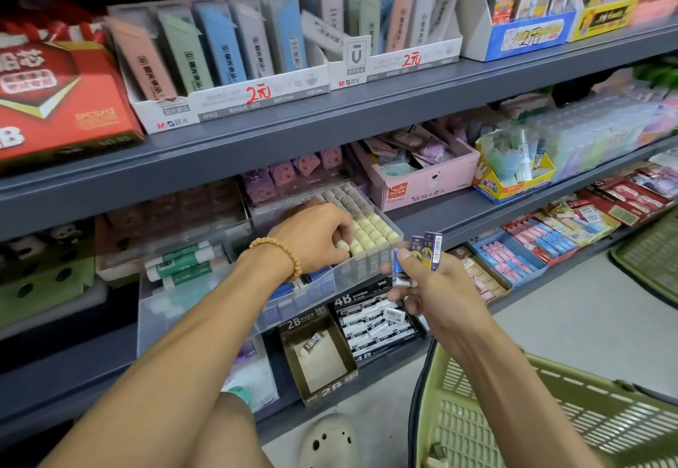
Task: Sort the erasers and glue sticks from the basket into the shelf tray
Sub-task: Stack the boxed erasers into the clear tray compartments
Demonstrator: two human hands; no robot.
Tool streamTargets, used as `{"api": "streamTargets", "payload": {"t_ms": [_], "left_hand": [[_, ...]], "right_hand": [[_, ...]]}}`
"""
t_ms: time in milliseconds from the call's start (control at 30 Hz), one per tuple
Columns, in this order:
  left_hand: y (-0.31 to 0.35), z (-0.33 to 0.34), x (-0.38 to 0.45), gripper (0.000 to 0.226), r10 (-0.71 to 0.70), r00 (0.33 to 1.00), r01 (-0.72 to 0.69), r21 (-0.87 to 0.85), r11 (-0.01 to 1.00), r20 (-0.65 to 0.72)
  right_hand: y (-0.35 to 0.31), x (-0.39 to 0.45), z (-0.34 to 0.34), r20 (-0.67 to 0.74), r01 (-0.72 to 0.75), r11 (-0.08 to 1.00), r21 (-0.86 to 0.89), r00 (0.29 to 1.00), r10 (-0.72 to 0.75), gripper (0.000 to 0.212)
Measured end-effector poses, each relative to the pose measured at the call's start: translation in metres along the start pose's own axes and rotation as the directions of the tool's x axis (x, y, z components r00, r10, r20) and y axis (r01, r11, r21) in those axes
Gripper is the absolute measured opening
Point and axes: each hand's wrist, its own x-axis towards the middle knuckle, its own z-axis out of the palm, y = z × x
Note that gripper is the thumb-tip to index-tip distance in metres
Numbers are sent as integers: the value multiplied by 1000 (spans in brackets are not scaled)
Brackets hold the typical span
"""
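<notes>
- Two hands are busy: my left hand [315,236] pinches one cream eraser [343,245] at the near end of the packed rows in the clear tray [398,238], while my right hand [429,284] grips a small bunch of blue-sleeved erasers [422,253] just beside the tray's front corner.
- I judge the step in hand is seating that cream eraser into its row. To do it well I would keep it upright, line it up with its neighbours and press it down straight so the row stays tight and nothing tips.
- The bunch in my right hand should wait apart from the tray until the left is free; feeding one at a time looks safer than dropping the lot.
- Glue sticks [183,260] lie on their sides in the tray's left compartment, green and white, near my left wrist. More blue erasers [293,289] sit in the front section under my left hand.
- The basket [550,416], green plastic, stands at lower right under my right forearm; what remains inside it I cannot tell.
- The tray rests on a grey metal shelf [440,221], with cardboard 2B and 4B eraser boxes [367,324] just below it.
- Around it the shelves are crowded with stationery; a second green basket [649,254] sits on the pale floor [568,320] at far right.
</notes>
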Motion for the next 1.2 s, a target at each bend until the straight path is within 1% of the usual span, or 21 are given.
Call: {"api": "streamTargets", "payload": {"t_ms": [167,233,367,433,533,600,633,700,800,900,967,1033,1067,1133,1200], "left_hand": [[-1,4,3,12,15,1000,-15,-2,1000,5],[-3,5,2,11,9,1000,-9,-22,1000,7],[-6,3,0,12,-2,1000,3,-73,997,4],[-8,2,-1,17,-17,1000,17,-134,991,4],[-9,2,-5,14,-41,997,23,-255,967,-63],[-3,2,-12,11,-61,988,-1,-408,913,-138],[2,2,-16,12,-79,985,-10,-507,862,-154],[12,2,-25,8,-98,988,-7,-674,739,-118],[17,5,-34,11,-135,989,30,-795,605,-65],[13,1,-39,12,-208,976,52,-855,516,-66],[5,-4,-44,17,-250,963,50,-852,522,-96],[-8,-8,-50,30,-255,957,40,-807,589,-138],[-15,-10,-53,31,-247,956,37,-770,637,-158],[-30,-11,-59,23,-245,953,57,-688,724,-178],[-42,-9,-62,16,-265,949,99,-638,764,-170]], "right_hand": [[4,0,-3,36,-47,991,128,998,43,15],[5,0,-3,35,-58,987,148,998,53,15],[5,-3,-3,93,-38,995,88,995,30,15],[4,-3,-3,109,-2,999,41,994,-3,15],[3,-3,-1,112,32,999,3,993,-32,18],[1,-2,1,114,44,999,-1,993,-44,19],[0,-1,3,117,52,999,1,992,-52,19],[-3,0,8,131,67,998,13,989,-68,16],[-6,1,17,172,90,995,39,980,-95,13],[-10,-3,24,209,94,991,96,971,-112,15],[-10,-5,26,188,91,991,93,976,-107,19],[-8,-6,24,134,94,996,12,986,-94,28],[-6,-6,22,112,96,995,-36,989,-91,34],[-4,-8,19,94,98,991,-88,992,-89,41],[-4,-10,17,84,102,988,-111,992,-93,42]]}}
